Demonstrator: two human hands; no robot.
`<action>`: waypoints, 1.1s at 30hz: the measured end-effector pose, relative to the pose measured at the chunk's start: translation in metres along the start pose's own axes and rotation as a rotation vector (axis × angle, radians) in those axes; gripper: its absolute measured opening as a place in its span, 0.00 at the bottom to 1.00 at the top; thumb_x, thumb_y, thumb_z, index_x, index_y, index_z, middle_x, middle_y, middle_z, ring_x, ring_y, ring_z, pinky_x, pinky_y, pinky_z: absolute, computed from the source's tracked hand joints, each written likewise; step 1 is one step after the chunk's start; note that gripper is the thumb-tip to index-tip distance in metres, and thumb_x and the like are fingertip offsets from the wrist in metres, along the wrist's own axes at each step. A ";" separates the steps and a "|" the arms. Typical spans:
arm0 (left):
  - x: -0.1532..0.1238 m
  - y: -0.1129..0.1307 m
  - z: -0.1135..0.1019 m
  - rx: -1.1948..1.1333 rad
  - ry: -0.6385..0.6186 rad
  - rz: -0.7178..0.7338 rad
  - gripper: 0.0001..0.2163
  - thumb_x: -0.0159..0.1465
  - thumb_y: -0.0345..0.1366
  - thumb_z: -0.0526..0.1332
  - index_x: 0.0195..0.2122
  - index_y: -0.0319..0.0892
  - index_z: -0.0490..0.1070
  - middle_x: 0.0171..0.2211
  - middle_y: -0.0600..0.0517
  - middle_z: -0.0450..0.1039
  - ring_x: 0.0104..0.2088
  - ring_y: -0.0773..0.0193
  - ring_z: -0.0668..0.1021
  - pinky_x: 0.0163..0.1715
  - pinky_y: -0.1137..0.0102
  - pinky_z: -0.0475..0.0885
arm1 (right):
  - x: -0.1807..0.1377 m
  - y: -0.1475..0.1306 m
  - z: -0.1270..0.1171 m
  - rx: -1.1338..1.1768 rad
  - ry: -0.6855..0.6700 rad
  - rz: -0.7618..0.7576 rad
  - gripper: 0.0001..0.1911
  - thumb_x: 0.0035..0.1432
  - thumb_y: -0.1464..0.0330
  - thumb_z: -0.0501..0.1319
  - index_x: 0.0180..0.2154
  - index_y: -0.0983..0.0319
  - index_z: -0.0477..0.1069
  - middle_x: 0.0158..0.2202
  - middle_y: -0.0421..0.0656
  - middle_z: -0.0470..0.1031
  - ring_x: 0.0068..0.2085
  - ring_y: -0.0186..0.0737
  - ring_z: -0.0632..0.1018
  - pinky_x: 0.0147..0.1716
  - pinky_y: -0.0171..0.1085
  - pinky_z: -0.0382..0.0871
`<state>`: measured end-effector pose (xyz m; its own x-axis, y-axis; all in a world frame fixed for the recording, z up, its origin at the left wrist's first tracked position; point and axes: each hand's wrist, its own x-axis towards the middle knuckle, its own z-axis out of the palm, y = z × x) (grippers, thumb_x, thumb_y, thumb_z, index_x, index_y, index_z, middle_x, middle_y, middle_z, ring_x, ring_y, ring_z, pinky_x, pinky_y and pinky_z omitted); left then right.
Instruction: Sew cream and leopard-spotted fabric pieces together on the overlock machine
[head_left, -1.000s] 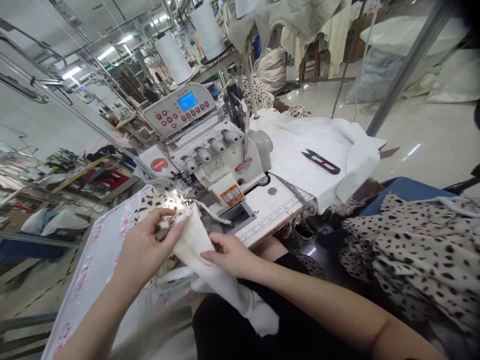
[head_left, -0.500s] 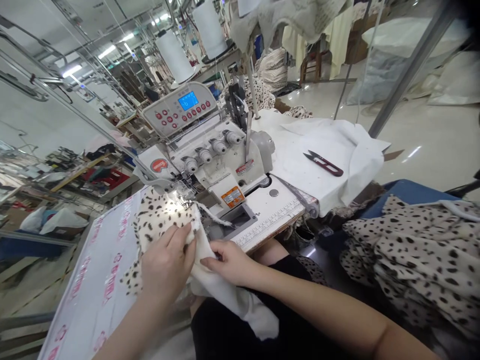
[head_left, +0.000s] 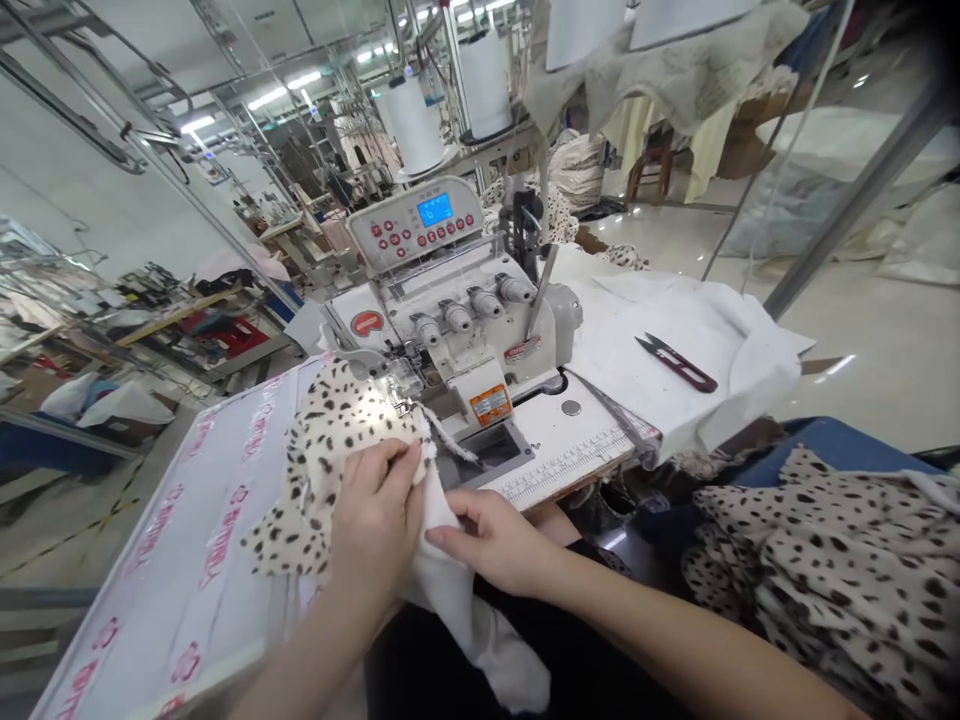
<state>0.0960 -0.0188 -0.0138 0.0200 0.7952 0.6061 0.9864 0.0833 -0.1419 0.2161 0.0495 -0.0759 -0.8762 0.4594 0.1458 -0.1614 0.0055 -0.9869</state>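
Spotted cream fabric (head_left: 319, 440) lies on the machine table, its far edge under the lit presser foot of an overlock sewing machine (head_left: 480, 330). My left hand (head_left: 379, 510) pinches the fabric close to its seam edge, just in front of the foot. White fabric (head_left: 442, 570) joins along that edge and hangs down over my lap. Lower and to the right, my right hand (head_left: 491, 540) grips the white fabric between thumb and fingers. A narrow trimmed strip (head_left: 450, 440) trails beside the foot.
Dark red thread snips (head_left: 679, 362) lie on a white cloth (head_left: 600, 320) right of the machine. More spotted fabric (head_left: 840, 560) is heaped at the right. Thread cones (head_left: 416, 125) stand behind the machine. A metal post (head_left: 847, 210) slants at the right.
The view has shifted, so the machine appears further right and slightly lower. Both hands keep hold of the fabric, and more of the spotted piece shows left of my left hand.
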 end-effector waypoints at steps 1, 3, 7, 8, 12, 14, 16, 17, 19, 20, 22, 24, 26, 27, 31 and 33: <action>0.000 0.000 0.000 -0.005 0.005 0.007 0.10 0.60 0.27 0.55 0.41 0.36 0.70 0.35 0.45 0.70 0.37 0.61 0.70 0.38 0.65 0.68 | -0.001 0.000 0.000 -0.031 0.017 -0.008 0.04 0.52 0.71 0.56 0.27 0.64 0.67 0.24 0.37 0.64 0.27 0.33 0.64 0.27 0.31 0.59; 0.001 -0.003 0.000 -0.004 0.007 0.030 0.10 0.60 0.27 0.54 0.41 0.36 0.70 0.34 0.46 0.70 0.36 0.61 0.70 0.38 0.65 0.68 | 0.000 0.002 0.001 -0.091 0.044 -0.015 0.04 0.52 0.71 0.56 0.27 0.64 0.67 0.25 0.38 0.66 0.29 0.34 0.65 0.28 0.31 0.59; 0.008 -0.013 0.000 -0.003 -0.050 0.080 0.10 0.60 0.27 0.53 0.41 0.35 0.70 0.32 0.47 0.70 0.36 0.61 0.70 0.37 0.66 0.69 | 0.005 0.002 0.001 -0.177 0.053 0.007 0.05 0.53 0.70 0.57 0.26 0.64 0.66 0.26 0.38 0.66 0.28 0.35 0.66 0.28 0.31 0.59; 0.010 -0.017 0.000 0.002 -0.074 0.083 0.10 0.60 0.27 0.53 0.41 0.35 0.70 0.32 0.47 0.70 0.35 0.61 0.69 0.36 0.66 0.69 | 0.007 0.001 0.000 -0.193 0.055 0.010 0.06 0.53 0.70 0.57 0.25 0.64 0.65 0.25 0.38 0.65 0.28 0.34 0.65 0.27 0.31 0.58; 0.024 -0.031 0.002 0.048 -0.157 0.149 0.10 0.61 0.28 0.51 0.40 0.35 0.70 0.31 0.47 0.69 0.34 0.61 0.69 0.33 0.67 0.69 | 0.018 -0.002 -0.003 -0.255 0.080 -0.012 0.08 0.53 0.71 0.57 0.23 0.64 0.63 0.24 0.37 0.63 0.28 0.33 0.65 0.27 0.31 0.57; 0.029 -0.035 0.005 0.096 -0.167 0.187 0.11 0.61 0.27 0.51 0.39 0.36 0.71 0.31 0.47 0.69 0.34 0.61 0.68 0.32 0.68 0.69 | 0.024 -0.002 -0.005 -0.294 0.096 -0.025 0.08 0.53 0.71 0.57 0.23 0.64 0.62 0.24 0.36 0.62 0.28 0.33 0.64 0.27 0.31 0.56; 0.031 -0.037 0.008 0.136 -0.153 0.209 0.10 0.60 0.27 0.51 0.39 0.36 0.71 0.30 0.47 0.68 0.33 0.60 0.68 0.31 0.68 0.68 | 0.028 -0.001 -0.007 -0.343 0.116 -0.043 0.09 0.53 0.71 0.57 0.22 0.64 0.62 0.24 0.36 0.61 0.28 0.32 0.64 0.27 0.31 0.56; 0.031 -0.037 0.009 0.143 -0.141 0.214 0.11 0.60 0.27 0.51 0.39 0.36 0.71 0.30 0.47 0.68 0.33 0.60 0.68 0.31 0.67 0.68 | 0.030 -0.001 -0.008 -0.367 0.126 -0.056 0.10 0.53 0.71 0.58 0.22 0.64 0.62 0.24 0.36 0.61 0.28 0.33 0.65 0.27 0.31 0.56; 0.028 -0.036 0.010 0.122 -0.113 0.197 0.11 0.60 0.28 0.52 0.40 0.36 0.71 0.31 0.46 0.67 0.33 0.60 0.68 0.32 0.67 0.68 | 0.032 0.000 -0.010 -0.397 0.140 -0.074 0.09 0.53 0.71 0.58 0.23 0.64 0.63 0.25 0.37 0.62 0.29 0.33 0.65 0.28 0.31 0.57; 0.025 -0.035 0.010 0.098 -0.103 0.169 0.11 0.60 0.28 0.52 0.41 0.36 0.70 0.32 0.46 0.67 0.34 0.60 0.68 0.33 0.66 0.69 | 0.032 0.001 -0.011 -0.400 0.141 -0.073 0.08 0.53 0.71 0.58 0.23 0.64 0.64 0.26 0.37 0.63 0.29 0.33 0.66 0.28 0.31 0.57; 0.021 -0.032 0.007 0.036 -0.087 0.084 0.10 0.61 0.29 0.52 0.41 0.36 0.69 0.34 0.46 0.67 0.36 0.60 0.69 0.37 0.66 0.68 | 0.032 0.002 -0.012 -0.390 0.137 -0.056 0.06 0.54 0.70 0.58 0.25 0.63 0.66 0.26 0.37 0.64 0.29 0.33 0.66 0.28 0.31 0.57; 0.017 -0.030 0.004 -0.036 -0.085 -0.015 0.10 0.61 0.31 0.53 0.41 0.37 0.69 0.36 0.47 0.68 0.39 0.61 0.70 0.39 0.67 0.68 | 0.031 0.004 -0.012 -0.374 0.125 -0.034 0.06 0.54 0.69 0.57 0.27 0.63 0.67 0.25 0.37 0.65 0.27 0.33 0.65 0.27 0.30 0.57; 0.016 -0.031 0.000 -0.105 -0.095 -0.102 0.08 0.61 0.32 0.54 0.40 0.39 0.69 0.36 0.48 0.68 0.39 0.63 0.71 0.39 0.69 0.68 | 0.031 0.005 -0.012 -0.363 0.114 -0.020 0.07 0.55 0.68 0.57 0.26 0.63 0.67 0.23 0.36 0.64 0.27 0.33 0.65 0.26 0.30 0.56; 0.017 -0.032 -0.001 -0.131 -0.111 -0.138 0.08 0.60 0.33 0.55 0.39 0.40 0.69 0.36 0.49 0.68 0.38 0.63 0.72 0.39 0.70 0.68 | 0.030 0.005 -0.012 -0.361 0.112 -0.015 0.07 0.55 0.67 0.57 0.26 0.63 0.66 0.23 0.36 0.63 0.26 0.32 0.64 0.25 0.30 0.55; 0.024 -0.035 -0.004 -0.115 -0.186 -0.146 0.07 0.57 0.31 0.57 0.37 0.40 0.67 0.34 0.51 0.67 0.35 0.63 0.72 0.35 0.70 0.67 | 0.030 0.003 -0.013 -0.351 0.118 -0.010 0.11 0.54 0.66 0.57 0.23 0.63 0.61 0.21 0.35 0.59 0.25 0.31 0.63 0.24 0.29 0.53; 0.027 -0.035 -0.004 -0.036 -0.172 -0.037 0.06 0.56 0.28 0.56 0.35 0.39 0.67 0.32 0.50 0.66 0.35 0.62 0.71 0.35 0.70 0.67 | 0.030 0.002 -0.013 -0.345 0.115 -0.017 0.11 0.54 0.67 0.57 0.22 0.63 0.60 0.21 0.34 0.58 0.25 0.31 0.62 0.24 0.30 0.52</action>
<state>0.0626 -0.0028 0.0108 -0.0412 0.8832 0.4672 0.9912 0.0950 -0.0923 0.1950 0.0748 -0.0741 -0.8147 0.5536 0.1727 0.0045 0.3038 -0.9527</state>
